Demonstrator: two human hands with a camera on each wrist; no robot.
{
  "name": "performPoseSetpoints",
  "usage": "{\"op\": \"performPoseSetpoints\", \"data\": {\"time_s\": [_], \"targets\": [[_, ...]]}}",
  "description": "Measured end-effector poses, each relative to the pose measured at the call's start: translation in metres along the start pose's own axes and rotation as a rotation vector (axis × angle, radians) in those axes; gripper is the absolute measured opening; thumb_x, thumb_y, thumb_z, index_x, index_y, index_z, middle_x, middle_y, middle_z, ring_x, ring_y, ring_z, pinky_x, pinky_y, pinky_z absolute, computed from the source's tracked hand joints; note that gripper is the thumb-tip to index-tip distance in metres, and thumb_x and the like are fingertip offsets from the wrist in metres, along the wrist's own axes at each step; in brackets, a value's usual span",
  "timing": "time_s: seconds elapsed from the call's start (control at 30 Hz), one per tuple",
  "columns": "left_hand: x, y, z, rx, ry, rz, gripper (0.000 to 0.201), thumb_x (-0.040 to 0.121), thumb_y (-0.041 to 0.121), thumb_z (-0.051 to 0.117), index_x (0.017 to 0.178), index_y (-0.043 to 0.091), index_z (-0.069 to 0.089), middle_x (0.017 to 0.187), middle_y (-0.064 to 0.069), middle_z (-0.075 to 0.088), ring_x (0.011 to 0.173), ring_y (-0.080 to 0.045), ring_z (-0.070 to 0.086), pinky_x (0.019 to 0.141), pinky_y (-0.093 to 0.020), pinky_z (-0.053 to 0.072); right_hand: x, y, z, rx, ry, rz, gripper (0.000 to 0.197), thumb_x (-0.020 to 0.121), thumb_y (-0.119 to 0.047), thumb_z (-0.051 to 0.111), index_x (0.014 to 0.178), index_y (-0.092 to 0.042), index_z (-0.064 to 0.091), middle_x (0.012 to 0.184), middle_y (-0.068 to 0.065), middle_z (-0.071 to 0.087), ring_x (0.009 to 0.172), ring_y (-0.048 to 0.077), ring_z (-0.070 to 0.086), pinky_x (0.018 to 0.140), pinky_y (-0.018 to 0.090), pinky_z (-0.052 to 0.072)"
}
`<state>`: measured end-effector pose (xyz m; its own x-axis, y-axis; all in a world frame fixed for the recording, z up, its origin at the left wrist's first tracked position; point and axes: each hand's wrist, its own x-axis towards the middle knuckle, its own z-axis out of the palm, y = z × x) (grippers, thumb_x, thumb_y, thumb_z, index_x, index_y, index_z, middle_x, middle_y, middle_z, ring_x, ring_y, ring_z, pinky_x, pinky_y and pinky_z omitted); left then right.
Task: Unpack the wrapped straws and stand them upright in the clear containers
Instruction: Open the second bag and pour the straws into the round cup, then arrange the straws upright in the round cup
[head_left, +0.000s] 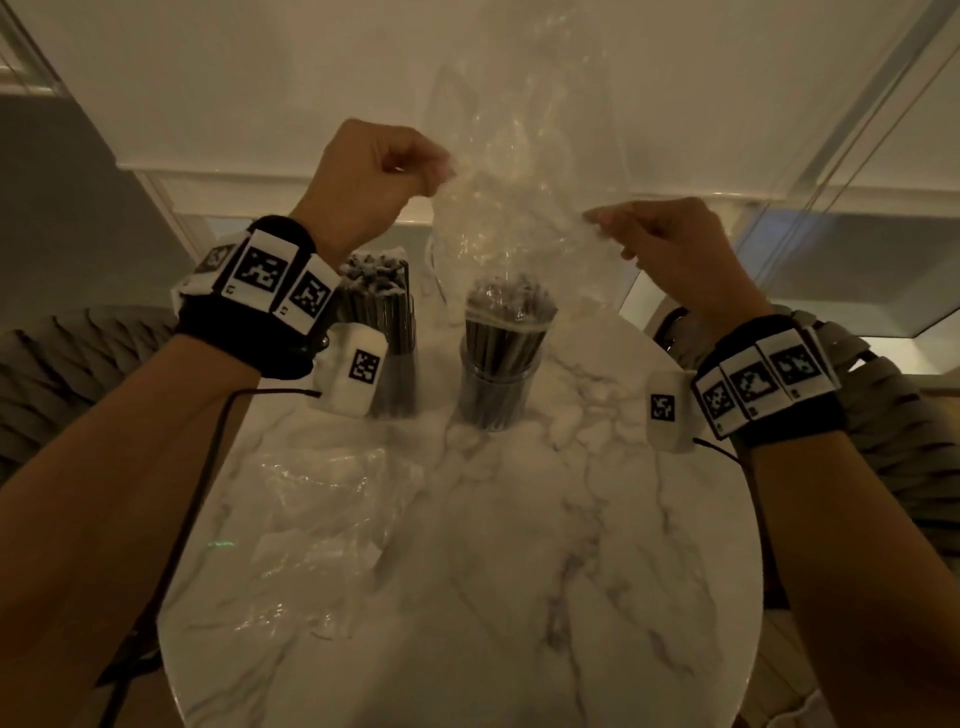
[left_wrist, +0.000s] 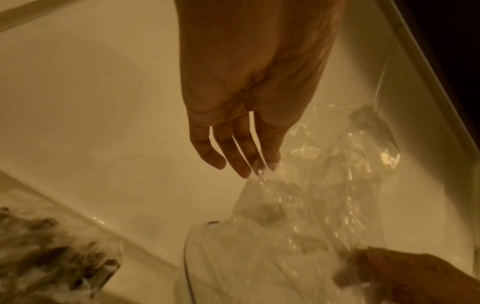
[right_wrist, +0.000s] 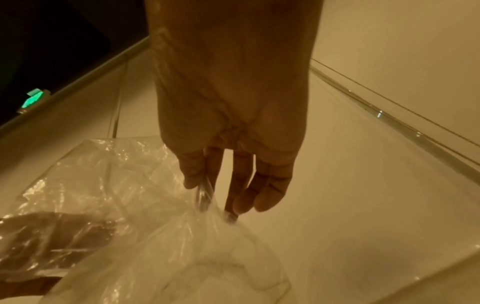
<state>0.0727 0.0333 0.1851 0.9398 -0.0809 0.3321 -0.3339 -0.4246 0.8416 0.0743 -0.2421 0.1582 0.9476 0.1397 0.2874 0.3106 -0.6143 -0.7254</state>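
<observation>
Both hands hold a clear plastic bag (head_left: 519, 208) up above the round marble table (head_left: 519, 571). My left hand (head_left: 374, 171) pinches the bag's left edge, and my right hand (head_left: 660, 244) pinches its right edge. The bag's mouth hangs down over a bundle of dark straws (head_left: 506, 312) that stands upright in a clear container (head_left: 496, 395). A second clear container (head_left: 387, 332) to its left is also full of upright dark straws. In the left wrist view the left fingertips (left_wrist: 262, 168) pinch the crinkled bag (left_wrist: 298, 205). In the right wrist view the bag (right_wrist: 145, 216) hangs from the right fingers (right_wrist: 202, 185).
A crumpled empty plastic wrapper (head_left: 322, 519) lies on the table at the near left. Woven chairs (head_left: 909, 441) stand at both sides of the table. A white wall and ledge (head_left: 260, 176) lie behind the table.
</observation>
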Motion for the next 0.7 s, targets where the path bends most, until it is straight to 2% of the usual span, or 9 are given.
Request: {"op": "performPoseSetpoints", "data": {"time_s": [0.1,0.2,0.27,0.37,0.43,0.5,0.57,0.6,0.7], "targets": [[0.002,0.008,-0.002,-0.045,0.113,0.061,0.017,0.088,0.005,0.055,0.1,-0.002,0.065,0.097,-0.019,0.069,0.075,-0.009,0.065,0.069,-0.016,0.05,0.0,-0.019,-0.01,-0.009,0.1,-0.092,0.025,0.094,-0.029,0.052,0.107,-0.02,0.071,0.099,-0.011,0.069,0.073,-0.019,0.057,0.076,0.009,0.044],[0.0,0.015,-0.007,-0.145,0.221,0.087,0.007,0.09,0.005,0.053,0.092,0.006,0.06,0.091,-0.019,0.065,0.08,-0.038,0.063,0.074,-0.051,0.056,-0.003,-0.04,-0.019,-0.027,0.229,-0.167,0.027,0.093,-0.025,0.048,0.1,-0.014,0.072,0.096,-0.007,0.07,0.076,-0.009,0.059,0.079,0.015,0.048],[-0.009,0.022,-0.013,-0.162,0.32,0.138,0.008,0.09,0.001,0.051,0.085,0.005,0.055,0.078,-0.014,0.058,0.068,-0.035,0.055,0.061,-0.045,0.054,-0.009,-0.057,-0.02,0.044,0.277,-0.235,0.027,0.094,-0.02,0.044,0.093,-0.008,0.068,0.087,-0.001,0.069,0.074,0.001,0.061,0.076,0.023,0.052],[-0.034,0.04,-0.03,-0.164,0.461,0.1,0.02,0.091,0.002,0.039,0.077,0.01,0.051,0.062,0.009,0.053,0.056,-0.008,0.052,0.054,-0.026,0.049,-0.026,-0.085,-0.005,0.238,0.189,-0.302,0.022,0.097,-0.014,0.041,0.088,-0.006,0.059,0.072,0.008,0.065,0.063,0.017,0.064,0.064,0.032,0.055],[-0.061,0.04,-0.047,-0.029,0.538,0.071,0.025,0.093,0.007,0.038,0.073,0.02,0.047,0.063,0.015,0.048,0.052,0.005,0.048,0.055,-0.017,0.042,-0.043,-0.097,0.016,0.293,0.125,-0.27,0.023,0.097,-0.014,0.041,0.084,-0.007,0.057,0.059,-0.006,0.061,0.05,0.015,0.06,0.053,0.031,0.051],[-0.093,0.02,-0.07,0.085,0.475,0.056,0.019,0.096,0.014,0.041,0.083,0.012,0.056,0.073,0.003,0.058,0.064,-0.007,0.056,0.059,-0.027,0.046,-0.062,-0.1,0.046,0.267,0.056,-0.187,0.025,0.095,-0.014,0.042,0.076,-0.014,0.058,0.045,-0.011,0.056,0.04,0.005,0.054,0.046,0.022,0.044],[-0.13,-0.016,-0.09,0.238,0.428,-0.109,0.025,0.095,0.022,0.046,0.097,0.001,0.059,0.087,-0.015,0.065,0.08,-0.028,0.064,0.067,-0.038,0.052,-0.085,-0.097,0.084,0.194,-0.061,-0.103,0.027,0.095,-0.015,0.045,0.074,-0.016,0.061,0.041,-0.009,0.052,0.036,0.003,0.049,0.045,0.015,0.039],[-0.151,-0.035,-0.096,0.295,0.411,-0.211,0.025,0.094,0.022,0.048,0.102,0.0,0.058,0.094,-0.018,0.066,0.087,-0.031,0.064,0.073,-0.041,0.052,-0.097,-0.094,0.104,0.143,-0.133,-0.084,0.027,0.096,-0.017,0.046,0.076,-0.012,0.063,0.043,-0.008,0.05,0.037,0.003,0.048,0.046,0.015,0.039],[-0.212,-0.078,-0.088,0.344,0.436,-0.486,0.024,0.092,0.017,0.051,0.113,0.011,0.041,0.095,-0.012,0.06,0.086,-0.03,0.061,0.072,-0.036,0.047,-0.128,-0.077,0.163,0.128,-0.371,0.017,0.026,0.096,-0.018,0.049,0.08,-0.003,0.064,0.052,-0.003,0.049,0.038,0.002,0.048,0.044,0.015,0.043]]}}
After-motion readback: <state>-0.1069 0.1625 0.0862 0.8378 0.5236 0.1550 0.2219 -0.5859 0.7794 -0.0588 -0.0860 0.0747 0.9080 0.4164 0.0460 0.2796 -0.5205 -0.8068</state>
